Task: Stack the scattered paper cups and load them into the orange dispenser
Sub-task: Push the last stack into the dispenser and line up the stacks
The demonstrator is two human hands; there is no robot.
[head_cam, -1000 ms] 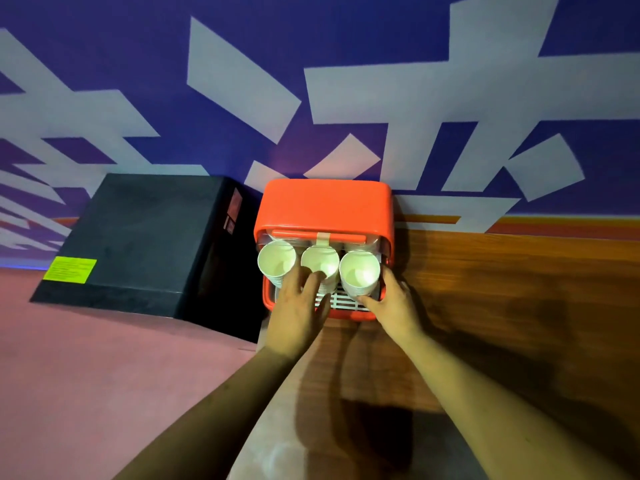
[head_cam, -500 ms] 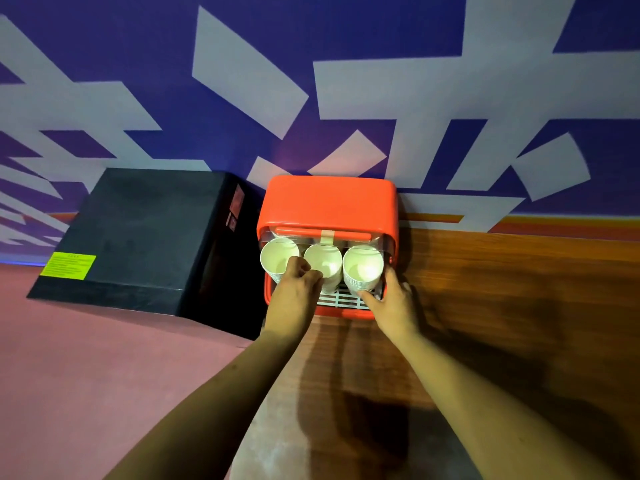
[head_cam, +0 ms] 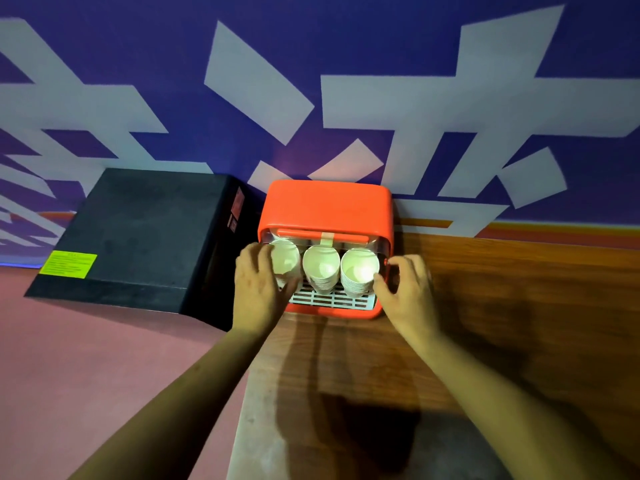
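Three stacks of white paper cups (head_cam: 321,270) stand side by side in the open front of the orange dispenser (head_cam: 325,209), mouths toward the camera, above a white slotted grille (head_cam: 332,299). The dispenser sits on a wooden desk (head_cam: 502,306) against a purple and white wall (head_cam: 381,98). The left hand (head_cam: 258,289) wraps loosely around the left stack, covering part of it. The right hand (head_cam: 407,292) hangs open, fingers curled, just beside the right stack. A black box (head_cam: 138,230) lies to the left.
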